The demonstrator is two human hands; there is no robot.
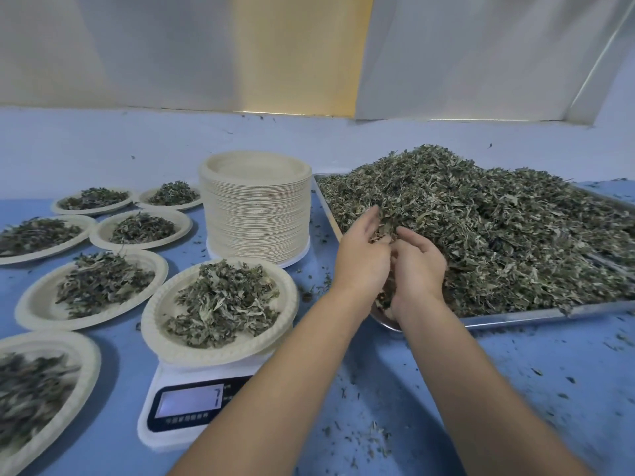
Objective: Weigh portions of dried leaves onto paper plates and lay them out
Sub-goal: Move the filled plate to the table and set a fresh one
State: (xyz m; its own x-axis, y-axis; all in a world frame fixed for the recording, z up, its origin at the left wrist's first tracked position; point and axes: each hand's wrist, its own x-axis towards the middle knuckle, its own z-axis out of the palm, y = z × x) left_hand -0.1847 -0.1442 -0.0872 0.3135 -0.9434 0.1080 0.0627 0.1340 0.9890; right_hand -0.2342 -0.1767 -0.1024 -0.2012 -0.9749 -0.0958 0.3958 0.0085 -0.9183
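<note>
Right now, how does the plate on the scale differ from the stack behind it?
The plate on the scale holds dried leaves; the stack's top plate is empty. The plate is one, lying low; the stack is many nested, standing tall. Both are pale paper.

- filled paper plates (36,305): 7 total, 6 on the bench (374,393), 1 on the scale (185,405)
- stack of empty plates (256,218): 1, plate count in it unreadable
- scale: 1
- metal tray (515,317): 1
- leaf heap (498,235): 1, on the tray
- grips: 2, the left grip (360,255) and the right grip (417,266)
- loose leaf bits on the bench: too many to count
</note>
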